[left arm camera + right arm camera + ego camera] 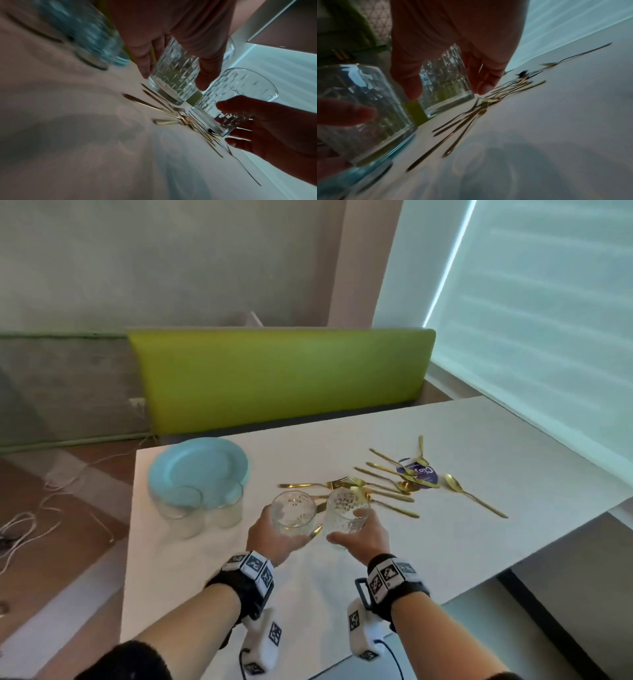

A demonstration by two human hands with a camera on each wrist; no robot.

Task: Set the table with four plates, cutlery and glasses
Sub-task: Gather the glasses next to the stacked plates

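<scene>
My left hand (274,537) grips a clear cut-pattern glass (294,513) lifted above the white table (428,542). My right hand (359,537) grips a second such glass (346,514) right beside it. The left wrist view shows my left hand's fingers (209,75) round its glass (173,75), with the other glass (228,102) in the right hand (274,128). The right wrist view shows my right hand's glass (445,82) and the left one's glass (359,108). Two more glasses (202,508) stand in front of a stack of light blue plates (198,467). Gold cutlery (383,487) lies scattered beyond the hands.
A blue round sticker or coaster (419,472) lies under some of the cutlery. A green bench back (281,378) runs along the table's far side. White cables (27,522) lie on the floor to the left. A window blind (548,320) is at the right.
</scene>
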